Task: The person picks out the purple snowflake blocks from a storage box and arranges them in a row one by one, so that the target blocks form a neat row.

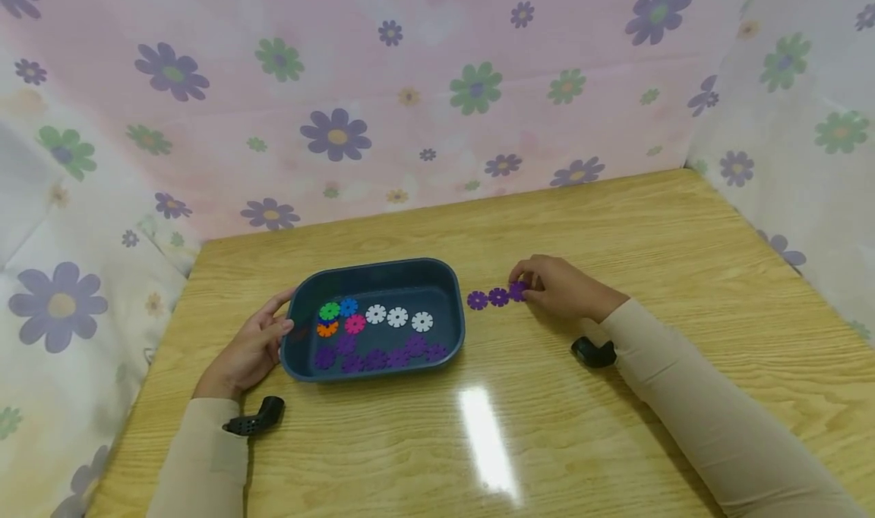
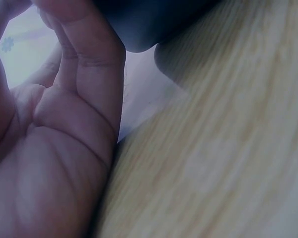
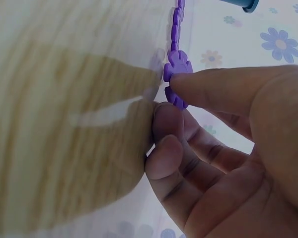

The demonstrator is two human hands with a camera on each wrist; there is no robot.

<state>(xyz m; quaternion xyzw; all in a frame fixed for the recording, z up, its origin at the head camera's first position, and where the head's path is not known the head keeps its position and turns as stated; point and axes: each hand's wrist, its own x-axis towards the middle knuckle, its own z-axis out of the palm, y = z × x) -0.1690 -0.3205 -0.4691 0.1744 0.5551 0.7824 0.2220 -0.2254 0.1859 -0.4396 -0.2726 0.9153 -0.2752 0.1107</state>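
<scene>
The right hand (image 1: 563,286) pinches a purple, flower-shaped plastic disc (image 1: 517,292) at the three o'clock end of a short row.
The grip is narrow, thumb against one face of the disc; two more purple notched discs (image 1: 498,298) lie toward its nine o'clock on the pale wood-grain table (image 1: 560,434), and whether the three touch I cannot tell. The row sits just outside a dark blue, round-cornered plastic tray (image 1: 379,277), at its three o'clock. At the tray's nine o'clock, the left hand (image 1: 249,351) holds the end, thumb and fingers curved. Inside, white discs (image 1: 398,317) run toward three, multicoloured discs (image 1: 355,324) cluster toward ten, purple pieces (image 1: 376,360) line six.
</scene>
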